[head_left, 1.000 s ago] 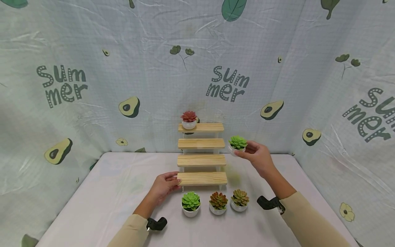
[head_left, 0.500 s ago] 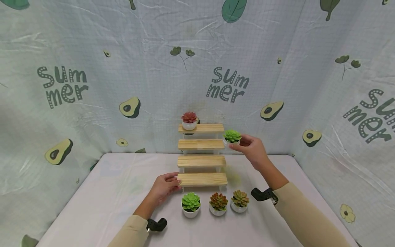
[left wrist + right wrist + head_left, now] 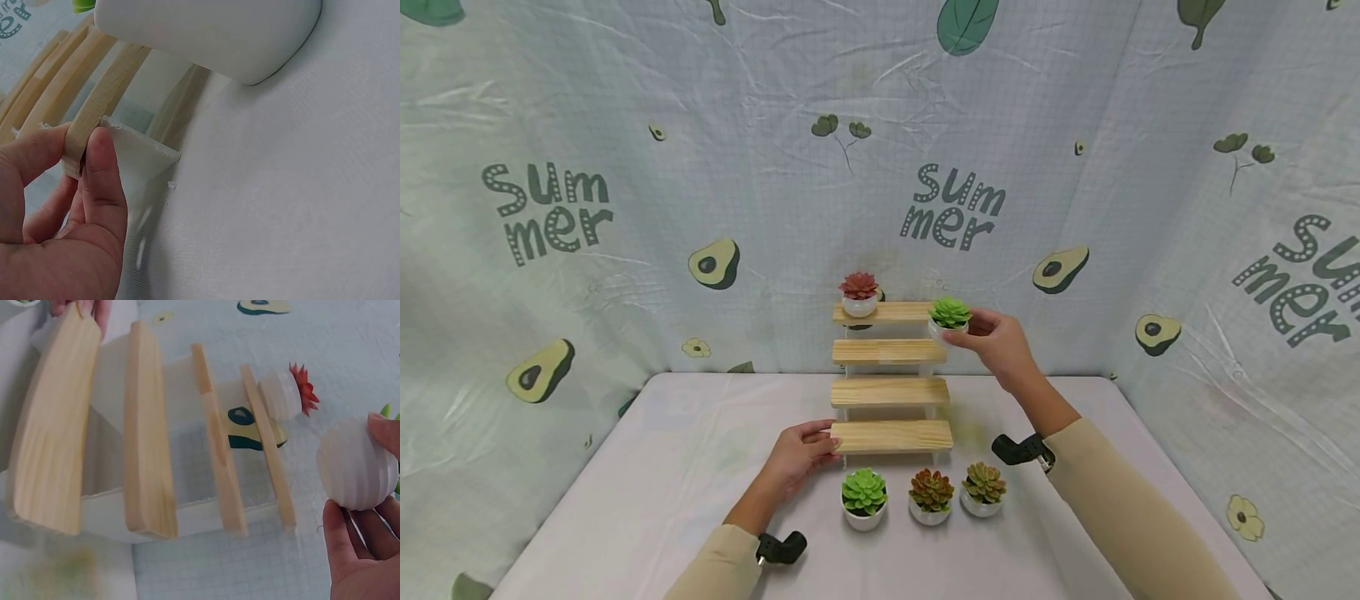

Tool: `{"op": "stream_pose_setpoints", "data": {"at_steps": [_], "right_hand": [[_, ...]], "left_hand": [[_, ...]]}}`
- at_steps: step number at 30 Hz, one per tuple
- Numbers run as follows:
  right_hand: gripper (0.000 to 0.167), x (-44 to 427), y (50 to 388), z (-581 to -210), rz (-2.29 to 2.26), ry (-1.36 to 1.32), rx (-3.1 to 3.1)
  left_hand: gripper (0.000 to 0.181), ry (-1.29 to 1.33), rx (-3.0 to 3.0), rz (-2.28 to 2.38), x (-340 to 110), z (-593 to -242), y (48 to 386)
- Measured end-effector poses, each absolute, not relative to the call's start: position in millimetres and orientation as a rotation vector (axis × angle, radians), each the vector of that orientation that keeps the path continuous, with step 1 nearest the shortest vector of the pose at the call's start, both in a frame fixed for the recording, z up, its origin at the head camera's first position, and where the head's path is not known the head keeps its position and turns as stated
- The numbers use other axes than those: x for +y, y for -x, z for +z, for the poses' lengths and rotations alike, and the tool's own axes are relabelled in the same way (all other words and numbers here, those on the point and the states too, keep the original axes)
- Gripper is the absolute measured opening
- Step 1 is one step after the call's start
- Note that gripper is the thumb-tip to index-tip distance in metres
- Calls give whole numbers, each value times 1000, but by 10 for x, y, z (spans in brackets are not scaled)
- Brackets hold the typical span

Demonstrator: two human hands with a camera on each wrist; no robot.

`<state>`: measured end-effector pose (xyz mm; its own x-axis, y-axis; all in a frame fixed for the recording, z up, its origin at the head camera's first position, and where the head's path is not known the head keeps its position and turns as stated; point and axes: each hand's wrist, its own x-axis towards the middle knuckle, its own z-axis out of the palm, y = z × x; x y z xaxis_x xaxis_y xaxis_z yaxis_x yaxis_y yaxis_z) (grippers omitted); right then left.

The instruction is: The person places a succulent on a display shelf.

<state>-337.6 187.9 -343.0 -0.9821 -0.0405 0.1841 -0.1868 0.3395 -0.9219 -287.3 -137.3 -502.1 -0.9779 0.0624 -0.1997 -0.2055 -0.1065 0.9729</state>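
Green succulent [image 3: 951, 312] in its white pot [image 3: 356, 464] is pinched by the thumb and fingers of your right hand [image 3: 1002, 343], just above the right end of the top board [image 3: 895, 312] of the wooden shelf stand [image 3: 891, 391]. Your left hand [image 3: 799, 458] pinches the stand's lowest board [image 3: 891, 435] at its left end. A red succulent [image 3: 860, 287] sits at the stand's top left; three potted succulents [image 3: 931, 490] stand before it.

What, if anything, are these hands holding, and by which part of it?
The right hand holds a green succulent by the sides of its white pot; the left hand pinches the lowest wooden shelf by its left end.
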Motion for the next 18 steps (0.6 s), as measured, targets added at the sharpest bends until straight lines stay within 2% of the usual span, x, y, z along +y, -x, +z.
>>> {"op": "stream_pose_setpoints", "data": {"at_steps": [18], "right_hand": [[61,1658,3658,-3301,1712,-215,-2424]], "left_hand": [[44,139,1946,2243,-1372,-5013,2863]]}}
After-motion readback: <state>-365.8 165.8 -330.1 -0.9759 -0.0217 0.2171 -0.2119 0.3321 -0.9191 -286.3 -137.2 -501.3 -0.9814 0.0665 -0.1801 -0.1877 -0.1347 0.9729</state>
